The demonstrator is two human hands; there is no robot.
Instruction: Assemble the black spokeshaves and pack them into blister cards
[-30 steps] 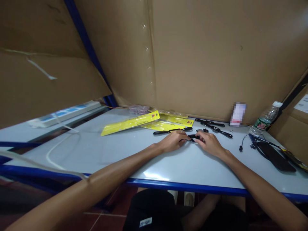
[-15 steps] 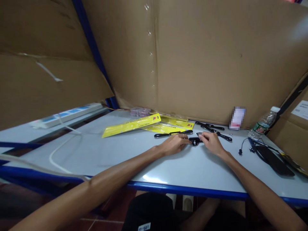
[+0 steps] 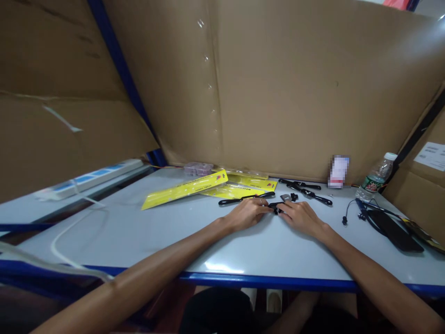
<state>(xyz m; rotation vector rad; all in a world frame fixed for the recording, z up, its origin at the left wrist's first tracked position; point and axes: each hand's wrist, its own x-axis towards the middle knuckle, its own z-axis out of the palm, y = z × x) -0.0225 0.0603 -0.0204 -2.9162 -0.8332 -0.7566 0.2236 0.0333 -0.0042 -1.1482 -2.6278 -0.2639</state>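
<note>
Right now, both arms reach far over the grey table (image 3: 156, 246), bent in so the hands nearly meet. The left hand (image 3: 247, 214) lies low, knuckles up, fingers curled shut around the left end of a small black tool (image 3: 276, 208). The right hand (image 3: 301, 217) comes in from the right, with its fingers bent down and their tips touching the tool's middle; I can't tell how tightly they pinch. So the tool sits between the two hands, near the table top. Just past it lie a flat grey blade (image 3: 285, 197) and a little black piece (image 3: 294, 197).

On the far left, yellow packs (image 3: 184, 190) with clear plastic fronts lie in a pile, and behind them is a see-through box (image 3: 198, 168) with pinkish things in it. On the far right stands a clear bottle (image 3: 373, 181) with a white cap; I can't tell how full it is
</note>
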